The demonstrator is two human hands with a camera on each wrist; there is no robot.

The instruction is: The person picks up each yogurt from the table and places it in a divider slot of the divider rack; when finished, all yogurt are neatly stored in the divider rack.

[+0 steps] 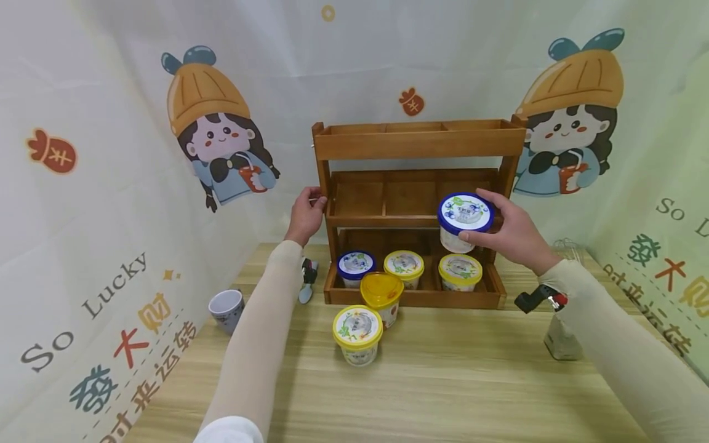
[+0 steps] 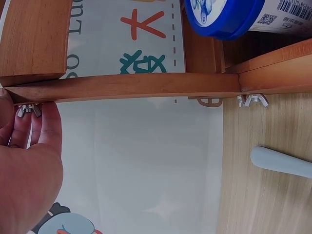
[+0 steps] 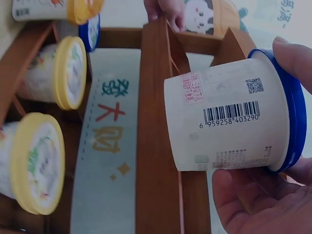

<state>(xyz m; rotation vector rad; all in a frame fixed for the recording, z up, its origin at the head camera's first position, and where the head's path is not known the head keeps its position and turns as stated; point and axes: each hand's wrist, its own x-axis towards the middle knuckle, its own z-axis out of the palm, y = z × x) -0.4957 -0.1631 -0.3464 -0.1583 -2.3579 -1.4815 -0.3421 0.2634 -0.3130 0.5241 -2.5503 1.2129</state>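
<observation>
Gripping a tub [image 1: 465,220] before a wooden rack [image 1: 421,145]

Holding this blue-lidded tub aloft in the right fingers [image 3: 226,193], at the middle shelf's [image 1: 382,221] right end. Gripping the rack's left upright [image 2: 126,87] in the left fingers [image 2: 50,124]. In the bottom shelf [image 1: 432,299], another blue tub [image 1: 356,264] and two yellow-lidded tubs [image 1: 461,271]. Partly blocking its front, on the table [image 1: 471,381]: an amber-lidded cup [image 1: 381,295] behind a nearer tub [image 1: 357,332].

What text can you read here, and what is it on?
"So Lucky": backdrop
"發大财": backdrop
"时来运转": backdrop
"6 959258 403290": blue-lidded tub in the right hand
Too small or blurred: that tub's red label and other print, lettering on the tub lids, characters on the backdrop's red pouches.
</observation>
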